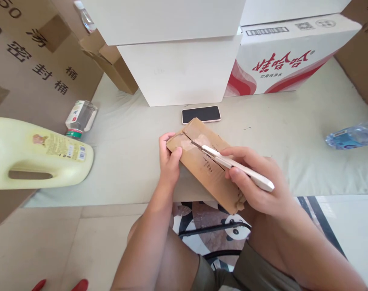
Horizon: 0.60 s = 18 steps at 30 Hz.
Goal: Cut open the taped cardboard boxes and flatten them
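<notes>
A small brown cardboard box (208,178) lies aslant over the front edge of the cloth-covered surface, with clear tape and dark print on its top. My left hand (170,157) grips its far left corner, thumb on top and fingers round the side. In my right hand (259,182) is a white utility knife (241,167), its blade extended and pointing to the far left. The blade tip touches the taped seam along the middle of the box, where a dark slit shows. The box's near right corner is crumpled and torn.
A phone (201,114) lies just behind the box. White cartons (184,72) and a red-and-white carton (280,60) stand at the back. A yellow jug (59,161) and a clear bottle (82,115) are left; a water bottle (352,135) lies right.
</notes>
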### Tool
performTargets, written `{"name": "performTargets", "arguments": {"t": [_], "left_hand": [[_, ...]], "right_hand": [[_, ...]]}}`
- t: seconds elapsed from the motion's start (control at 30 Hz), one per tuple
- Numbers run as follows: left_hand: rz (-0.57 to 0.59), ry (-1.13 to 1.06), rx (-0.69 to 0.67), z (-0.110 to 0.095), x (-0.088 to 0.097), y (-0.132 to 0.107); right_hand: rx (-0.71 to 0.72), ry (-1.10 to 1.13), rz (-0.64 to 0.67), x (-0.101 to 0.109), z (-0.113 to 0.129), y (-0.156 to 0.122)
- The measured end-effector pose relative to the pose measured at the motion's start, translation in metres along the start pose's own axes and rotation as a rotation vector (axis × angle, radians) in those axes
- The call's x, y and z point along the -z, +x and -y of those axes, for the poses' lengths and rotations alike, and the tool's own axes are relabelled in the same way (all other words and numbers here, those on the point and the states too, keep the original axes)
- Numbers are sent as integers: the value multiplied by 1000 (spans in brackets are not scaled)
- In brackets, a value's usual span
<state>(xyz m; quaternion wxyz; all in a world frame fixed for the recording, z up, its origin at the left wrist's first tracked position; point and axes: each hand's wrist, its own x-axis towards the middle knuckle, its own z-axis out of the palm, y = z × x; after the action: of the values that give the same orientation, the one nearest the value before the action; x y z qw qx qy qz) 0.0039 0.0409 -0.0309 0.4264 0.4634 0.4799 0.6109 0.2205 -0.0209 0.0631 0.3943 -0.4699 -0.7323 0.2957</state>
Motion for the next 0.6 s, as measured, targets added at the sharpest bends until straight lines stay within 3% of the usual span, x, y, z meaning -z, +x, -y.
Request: {"name": "performTargets", "arguments": {"t": [0.33, 0.6], "left_hand": [[1, 30, -30, 2, 0, 1], [5, 51, -53, 2, 0, 1]], "right_hand": [[39, -81, -63, -3, 3, -1], [31, -94, -42, -3, 5, -1]]}}
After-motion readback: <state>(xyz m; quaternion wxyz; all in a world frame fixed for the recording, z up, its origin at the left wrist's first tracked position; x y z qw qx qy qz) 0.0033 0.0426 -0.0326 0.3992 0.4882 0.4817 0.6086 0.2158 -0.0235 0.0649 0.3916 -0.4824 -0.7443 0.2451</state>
